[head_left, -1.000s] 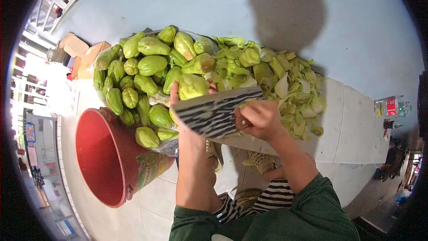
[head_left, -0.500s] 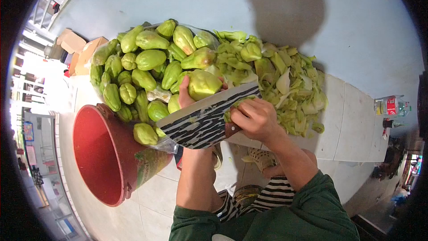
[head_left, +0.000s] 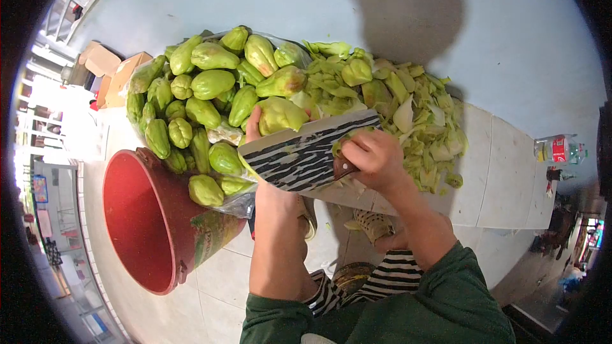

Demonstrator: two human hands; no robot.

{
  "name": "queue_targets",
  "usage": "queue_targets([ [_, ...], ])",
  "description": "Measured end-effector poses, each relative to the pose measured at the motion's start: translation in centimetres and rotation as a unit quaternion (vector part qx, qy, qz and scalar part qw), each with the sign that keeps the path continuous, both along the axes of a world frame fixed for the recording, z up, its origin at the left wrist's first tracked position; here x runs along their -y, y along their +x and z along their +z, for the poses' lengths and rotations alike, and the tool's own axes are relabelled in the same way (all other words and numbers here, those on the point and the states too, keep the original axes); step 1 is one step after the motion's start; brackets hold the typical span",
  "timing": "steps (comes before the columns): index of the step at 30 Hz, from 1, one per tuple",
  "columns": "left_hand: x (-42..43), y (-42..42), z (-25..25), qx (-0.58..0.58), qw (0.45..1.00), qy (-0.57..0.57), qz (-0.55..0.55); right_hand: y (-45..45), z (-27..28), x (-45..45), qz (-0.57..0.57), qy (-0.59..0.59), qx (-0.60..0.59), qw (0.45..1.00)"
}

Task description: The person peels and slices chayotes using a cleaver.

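My left hand [head_left: 254, 126] grips a pale green chayote [head_left: 280, 115]; most of its fingers are hidden behind the fruit and blade. Across the front of the fruit lies a broad cleaver [head_left: 299, 153] with black and silver streaks, its blade close against the chayote. My right hand [head_left: 373, 156] is wrapped around the brown handle, and a bit of green peel clings near the knuckles. Behind my left hand rises a heap of whole chayotes [head_left: 213, 84] in a clear plastic bag. Peel and cut pieces [head_left: 414, 121] lie piled to the right.
A red bucket [head_left: 167, 216] lies tilted at the lower left, its mouth facing left. Cardboard boxes [head_left: 124, 76] stand behind the heap. On the right edge of the tiled ledge [head_left: 510, 178] lies a plastic bottle [head_left: 561, 150]. A pale blue wall [head_left: 268, 0] closes off the back.
The cleaver and my right hand have shifted slightly up and right, and the blade lies flatter. The chayote in my left hand has moved a little left and turned.
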State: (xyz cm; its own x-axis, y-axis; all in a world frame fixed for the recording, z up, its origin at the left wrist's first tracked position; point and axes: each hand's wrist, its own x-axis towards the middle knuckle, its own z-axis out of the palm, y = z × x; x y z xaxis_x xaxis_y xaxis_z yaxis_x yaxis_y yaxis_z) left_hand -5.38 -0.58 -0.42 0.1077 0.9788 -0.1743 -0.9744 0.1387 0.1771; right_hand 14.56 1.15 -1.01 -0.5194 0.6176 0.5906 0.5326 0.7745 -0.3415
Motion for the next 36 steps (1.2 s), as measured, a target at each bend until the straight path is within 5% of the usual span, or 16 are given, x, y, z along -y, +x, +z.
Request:
queue_targets([
  [4, -0.5, 0.4, 2.6, -0.085, 0.985, -0.138, 0.061, 1.0, -0.2, -0.5, -0.010, -0.027, 0.019, 0.999],
  [11, -0.1, 0.8, 4.3, -0.179, 0.968, -0.157, 0.077, 0.8, -0.6, -0.8, -0.011, -0.055, -0.034, 0.998],
  [16, -0.5, -0.2, 3.8, -0.157, 0.970, -0.149, 0.113, 1.1, -0.6, -1.1, -0.043, -0.030, 0.006, 0.999],
  [22, -0.6, -0.6, 1.2, -0.024, 0.998, -0.060, -0.008, -0.1, 1.3, -0.1, 0.035, -0.054, -0.017, 0.998],
  [25, -0.5, -0.1, 1.5, -0.039, 0.996, -0.075, -0.027, -0.3, 1.3, -0.1, 0.037, -0.003, -0.017, 0.999],
  [28, -0.1, 1.2, 4.1, -0.166, 0.971, -0.158, 0.065, 0.7, -0.3, -1.2, 0.011, -0.081, -0.051, 0.995],
  [30, 0.1, -0.6, 2.8, -0.020, 0.994, 0.066, -0.083, 1.7, -0.5, -2.7, -0.046, -0.077, -0.044, 0.995],
  [31, -0.2, -0.1, 2.9, -0.019, 0.994, 0.070, -0.085, 1.9, -0.3, -2.6, -0.057, -0.064, -0.027, 0.996],
  [33, -0.5, 1.4, 4.0, -0.153, 0.979, -0.121, 0.061, 1.9, 0.2, -2.0, -0.017, -0.058, -0.034, 0.998],
  [36, -1.3, 0.3, 2.7, -0.073, 0.996, -0.054, -0.018, 1.2, 0.9, -0.6, 0.048, -0.053, -0.029, 0.997],
])
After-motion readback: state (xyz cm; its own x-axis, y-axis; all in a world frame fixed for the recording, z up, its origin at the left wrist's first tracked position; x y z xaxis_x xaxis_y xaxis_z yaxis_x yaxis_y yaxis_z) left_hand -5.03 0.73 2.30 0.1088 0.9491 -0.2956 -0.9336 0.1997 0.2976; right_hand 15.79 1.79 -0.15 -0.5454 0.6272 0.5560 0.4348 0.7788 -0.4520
